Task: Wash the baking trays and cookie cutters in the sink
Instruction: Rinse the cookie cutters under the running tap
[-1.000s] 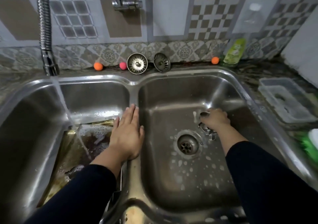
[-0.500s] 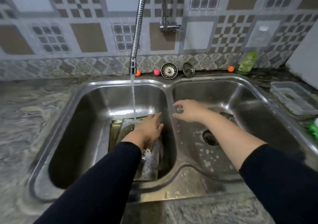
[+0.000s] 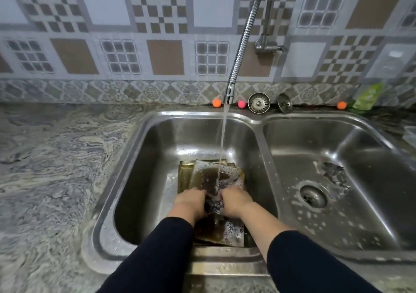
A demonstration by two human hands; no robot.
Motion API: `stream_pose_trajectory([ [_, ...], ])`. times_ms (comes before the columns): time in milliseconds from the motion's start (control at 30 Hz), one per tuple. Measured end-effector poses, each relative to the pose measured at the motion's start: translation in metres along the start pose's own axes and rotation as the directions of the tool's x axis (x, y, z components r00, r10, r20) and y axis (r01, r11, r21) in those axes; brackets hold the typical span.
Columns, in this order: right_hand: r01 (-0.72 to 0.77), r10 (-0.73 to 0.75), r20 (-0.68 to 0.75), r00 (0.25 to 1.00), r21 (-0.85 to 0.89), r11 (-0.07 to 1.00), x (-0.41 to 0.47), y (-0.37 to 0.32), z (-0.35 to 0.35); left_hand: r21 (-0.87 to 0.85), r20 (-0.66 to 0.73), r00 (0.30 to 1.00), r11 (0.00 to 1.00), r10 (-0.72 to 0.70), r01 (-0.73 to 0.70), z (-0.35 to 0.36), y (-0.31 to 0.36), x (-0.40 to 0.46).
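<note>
A tiled wall stands behind a steel sink (image 3: 258,121). In its left bowl, by the front edge, soapy baking trays (image 3: 216,175) are stacked under running water (image 3: 221,144). The left hand (image 3: 190,200) and right hand (image 3: 235,200) are curled around something dark and small; what it is cannot be told. It should be rubbed all over, right under the stream.

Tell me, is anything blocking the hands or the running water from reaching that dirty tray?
Nothing visible does. The left hand and right hand are already on the soapy baking tray in the left basin, and the water stream from the faucet falls straight onto it.
</note>
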State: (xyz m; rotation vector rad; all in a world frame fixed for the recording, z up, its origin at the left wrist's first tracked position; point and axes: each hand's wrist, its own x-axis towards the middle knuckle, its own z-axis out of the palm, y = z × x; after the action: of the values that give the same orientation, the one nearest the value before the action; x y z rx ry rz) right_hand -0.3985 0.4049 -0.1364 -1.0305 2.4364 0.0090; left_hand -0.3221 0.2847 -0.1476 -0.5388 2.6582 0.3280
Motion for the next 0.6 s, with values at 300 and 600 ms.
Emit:
stream_pose_trajectory([
  [300, -0.087, 0.103, -0.031, 0.994, 0.334, 0.939, 0.011, 0.001, -0.014, -0.218, -0.081, 0.996, 0.976, -0.041, 0.022, 0.001, -0.008, 0.015],
  [600, -0.003, 0.242, -0.171, 0.955, 0.811, 0.585, 0.019, -0.008, -0.066, -0.715, -0.129, 0.983, 0.699, -0.127, -0.004, -0.023, -0.002, 0.027],
])
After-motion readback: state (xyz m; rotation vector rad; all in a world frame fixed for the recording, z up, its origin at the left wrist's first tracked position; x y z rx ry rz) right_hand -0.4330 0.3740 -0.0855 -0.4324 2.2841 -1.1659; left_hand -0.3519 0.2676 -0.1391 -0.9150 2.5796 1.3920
